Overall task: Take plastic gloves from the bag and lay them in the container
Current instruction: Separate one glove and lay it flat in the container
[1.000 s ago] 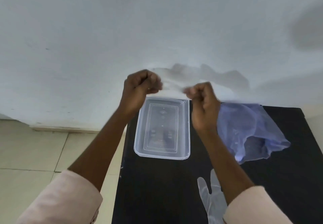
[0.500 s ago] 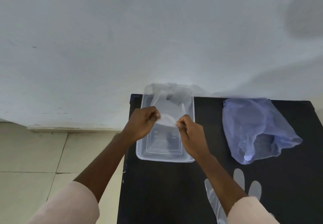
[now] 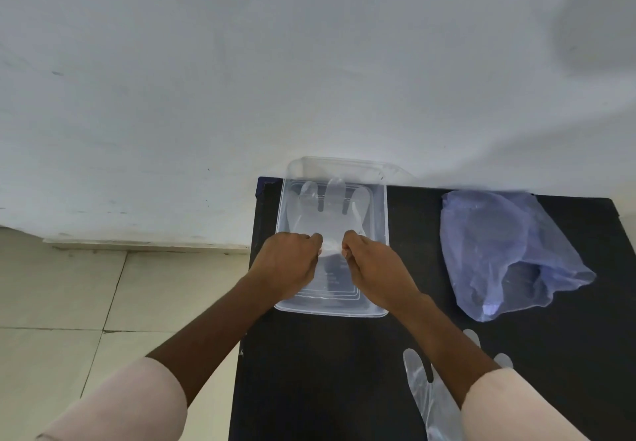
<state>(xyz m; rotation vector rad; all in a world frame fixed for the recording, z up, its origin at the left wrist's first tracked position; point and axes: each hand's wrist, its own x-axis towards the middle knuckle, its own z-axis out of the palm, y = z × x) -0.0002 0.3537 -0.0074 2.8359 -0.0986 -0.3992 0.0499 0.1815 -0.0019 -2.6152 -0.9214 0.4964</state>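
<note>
A clear rectangular plastic container [image 3: 382, 234] sits on the black table against the white wall. A thin transparent plastic glove [image 3: 330, 206] lies spread in it, fingers pointing toward the wall. My left hand [image 3: 290, 263] and my right hand [image 3: 373, 267] are both inside the container, each pinching the glove's cuff edge. A crumpled blue-violet plastic bag [image 3: 506, 251] lies to the right of the container. A second transparent glove [image 3: 433, 396] lies flat on the table near me, partly under my right forearm.
The black table [image 3: 309, 372] ends at its left edge just beside the container; beyond it is a beige tiled floor [image 3: 69, 303]. The white wall [image 3: 309, 62] rises directly behind the table.
My hands came down from in front of the wall with the glove stretched between them and lowered it into the container, where it now lies flat.
</note>
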